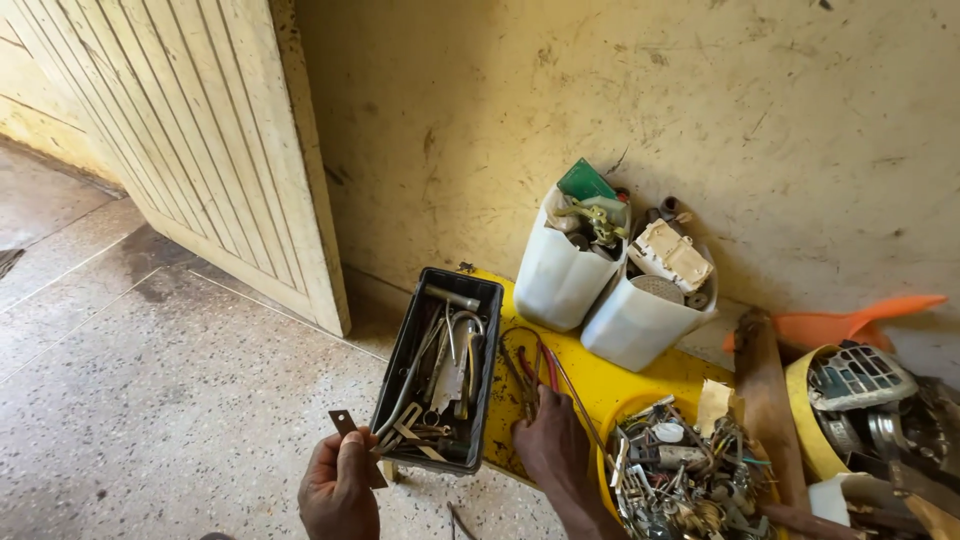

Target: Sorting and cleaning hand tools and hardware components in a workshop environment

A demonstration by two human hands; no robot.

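Observation:
My left hand (338, 487) pinches a small flat metal plate (345, 424) with a hole in it, just left of a black rectangular tray (487, 340) full of metal tools and spanners. On the yellow board (600, 380), my right hand (548, 445) rests with its fingers on red-handled pliers (532, 372) and thin wires. Right beside that hand sits a yellow bowl (672, 480) heaped with small metal and electrical parts.
Two cut white plastic jugs (560, 275) (640, 320) holding scrap parts stand against the yellow wall. A wooden piece (768, 400), an orange plastic object (850, 320) and more scrap lie at right. An open pale door (200, 150) stands at left over speckled floor (180, 400).

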